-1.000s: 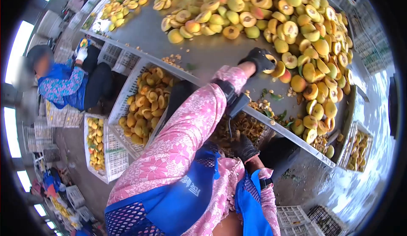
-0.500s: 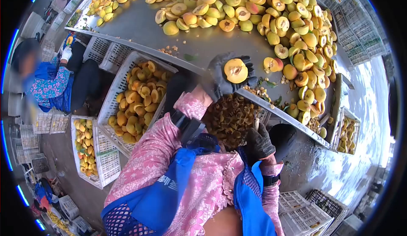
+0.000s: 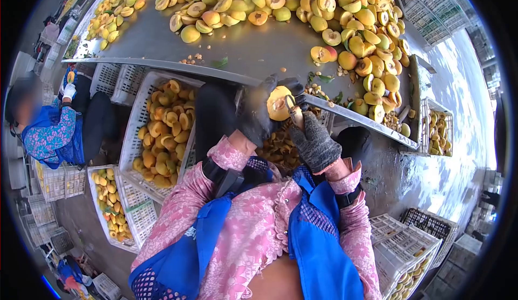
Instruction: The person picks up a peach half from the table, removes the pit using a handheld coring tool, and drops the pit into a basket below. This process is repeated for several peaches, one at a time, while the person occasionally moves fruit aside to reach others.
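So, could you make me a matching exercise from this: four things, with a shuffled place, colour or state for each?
1. Left hand
2. Right hand
3. Apron
4. Largest peach pile

A. On the metal table
B. Holding a loop-ended tool
C. Holding a peach half
D. Blue

Pairs: 1-C, 2-B, 3-D, 4-A
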`<state>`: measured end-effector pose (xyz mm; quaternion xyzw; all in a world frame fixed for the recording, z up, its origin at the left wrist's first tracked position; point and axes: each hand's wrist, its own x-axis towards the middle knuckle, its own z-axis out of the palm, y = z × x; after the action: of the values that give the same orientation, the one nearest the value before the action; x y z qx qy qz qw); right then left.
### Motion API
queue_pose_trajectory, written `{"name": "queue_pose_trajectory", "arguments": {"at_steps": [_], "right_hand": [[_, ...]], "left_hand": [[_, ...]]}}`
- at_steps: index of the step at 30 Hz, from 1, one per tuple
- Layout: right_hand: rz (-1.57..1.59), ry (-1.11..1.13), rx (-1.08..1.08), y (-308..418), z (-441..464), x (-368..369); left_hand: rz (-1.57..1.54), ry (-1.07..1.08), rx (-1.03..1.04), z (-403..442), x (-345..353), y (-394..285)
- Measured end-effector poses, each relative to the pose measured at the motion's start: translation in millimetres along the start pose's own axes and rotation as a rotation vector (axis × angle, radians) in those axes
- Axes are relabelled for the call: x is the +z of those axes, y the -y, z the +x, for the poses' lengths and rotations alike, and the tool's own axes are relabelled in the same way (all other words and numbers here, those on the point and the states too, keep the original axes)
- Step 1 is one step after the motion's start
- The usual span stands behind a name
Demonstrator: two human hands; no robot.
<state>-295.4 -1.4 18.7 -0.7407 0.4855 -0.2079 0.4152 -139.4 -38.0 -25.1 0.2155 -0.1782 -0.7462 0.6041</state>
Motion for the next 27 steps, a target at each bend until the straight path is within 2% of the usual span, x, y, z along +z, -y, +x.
{"name": "queue_pose_trajectory", "arguments": {"at_steps": [2,4,6,8,10,12,14,16,19,21,25,27], "right_hand": [[-0.007,-0.027,-0.104,-11,0,6],[-0.061,-0.062,-0.24,-15,1,9],[-0.045,-0.069,-0.174,-15,1,14],[-0.078,-0.079,-0.164,-15,1,18],[-0.161,-0.093,-0.208,-16,2,19],[-0.289,-0.223,-0.498,-28,8,26],[-0.334,-0.219,-0.528,-36,8,30],[-0.296,-0.084,-0.292,-23,4,29],[-0.667,0.097,-0.307,-33,5,33],[-0.551,0.03,-0.437,-27,2,27],[-0.264,0.039,-0.491,-49,3,34],[-0.144,0.165,-0.175,-36,0,24]], "left_hand": [[0.291,-0.04,0.107,2,-9,12],[0.339,-0.091,0.124,0,-2,14],[0.147,-0.152,0.047,-5,7,14],[0.305,-0.114,0.116,-4,-2,19],[0.303,-0.084,0.135,-5,7,17],[0.145,-0.068,0.109,-7,17,12],[0.244,-0.213,0.14,1,6,23],[0.29,-0.261,0.142,2,3,27],[0.279,-0.19,0.098,-3,10,15],[0.274,-0.16,0.056,-10,19,6],[1.053,0.074,0.384,-3,-20,6],[1.437,0.207,0.548,-2,-30,6]]}}
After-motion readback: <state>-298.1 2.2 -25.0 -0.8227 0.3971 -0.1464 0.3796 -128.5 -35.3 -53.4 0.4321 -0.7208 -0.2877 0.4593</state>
